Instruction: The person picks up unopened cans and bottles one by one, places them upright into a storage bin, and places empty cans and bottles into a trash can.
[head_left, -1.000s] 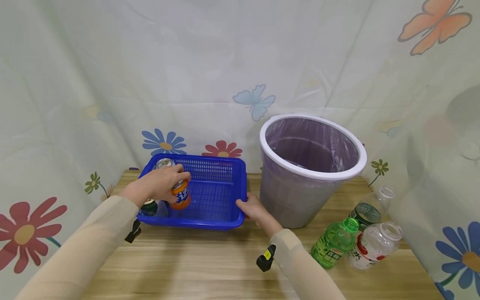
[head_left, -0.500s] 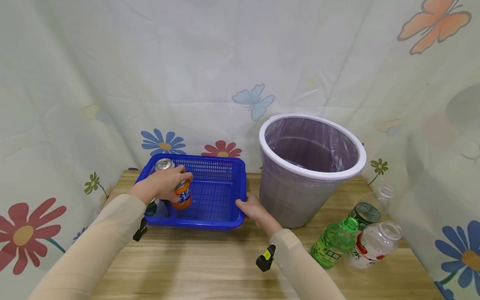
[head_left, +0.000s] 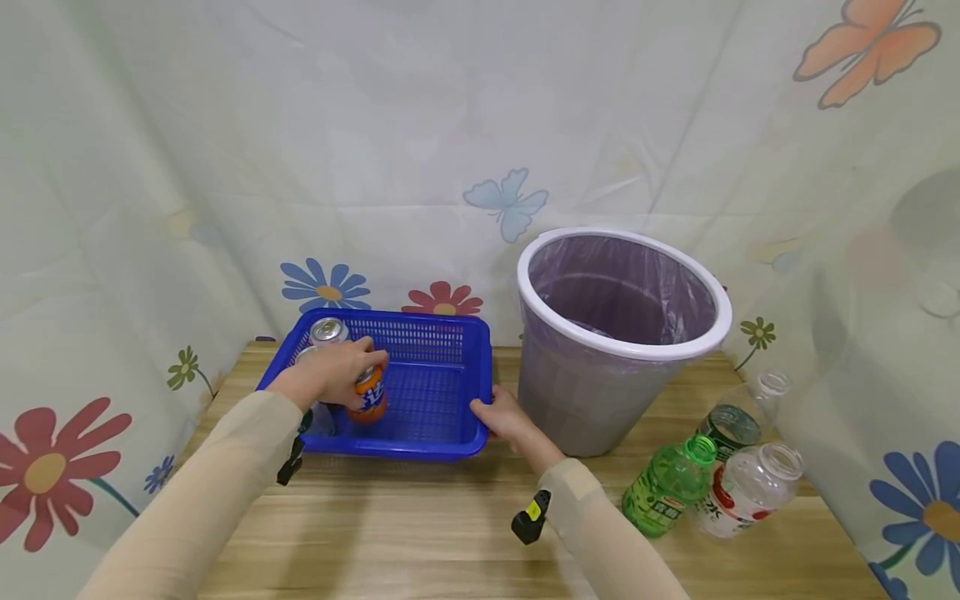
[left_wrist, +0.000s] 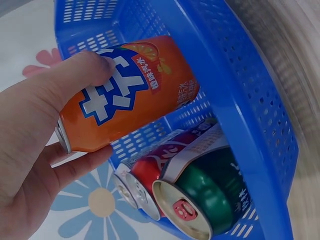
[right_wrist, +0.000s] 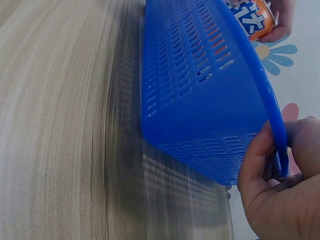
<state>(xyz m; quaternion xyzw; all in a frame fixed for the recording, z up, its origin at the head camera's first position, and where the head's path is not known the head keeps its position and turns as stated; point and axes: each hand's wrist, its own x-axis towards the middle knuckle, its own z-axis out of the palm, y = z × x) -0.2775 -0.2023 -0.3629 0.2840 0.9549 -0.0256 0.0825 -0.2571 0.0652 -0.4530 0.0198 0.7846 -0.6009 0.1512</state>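
Inside the blue basket, toward its left part, the left hand grips an orange can round its upper part. The left wrist view shows the thumb over the label of the orange can. Beside it in the basket lie a green can, a red can and a further silver-topped can. The right hand pinches the basket's right rim, thumb on one side and fingers on the other, as the right hand shows in the right wrist view.
Right of the basket stands a grey bin with a white rim and a clear liner. Farther right on the wooden table are a green bottle, a clear bottle with a red-and-white label and another with a dark green label. A patterned curtain hangs behind.
The left hand and the orange can have moved slightly to the right within the basket. The right hand has kept its hold on the rim.
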